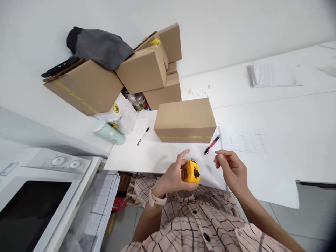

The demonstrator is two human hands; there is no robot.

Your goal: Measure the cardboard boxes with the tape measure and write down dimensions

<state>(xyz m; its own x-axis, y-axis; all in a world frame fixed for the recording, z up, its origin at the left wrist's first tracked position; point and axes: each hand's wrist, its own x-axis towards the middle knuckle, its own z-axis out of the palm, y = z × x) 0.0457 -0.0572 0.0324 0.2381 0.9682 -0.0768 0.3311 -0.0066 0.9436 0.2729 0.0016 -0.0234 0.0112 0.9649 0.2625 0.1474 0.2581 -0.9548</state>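
Yellow tape measure (190, 172) in L hand (175, 175), near front edge of worktop (301, 136); fingers closed round it. R hand (232, 171) to its right, fingers loosely curled, can't tell if pinching. Red/blk pen (212, 145) just beyond R hand, beside cardboard box (185, 120). 1 clear/blk pen (143, 135) left of box.

Looks like small office or packing room: white table (283, 110) along plain wall (223, 35), printed sheets (245, 142) at right, pens (212, 145), yellow tape measure (193, 176), cardboard boxes (143, 70) stacked far left, microwave-like appliance (44, 199) near left.
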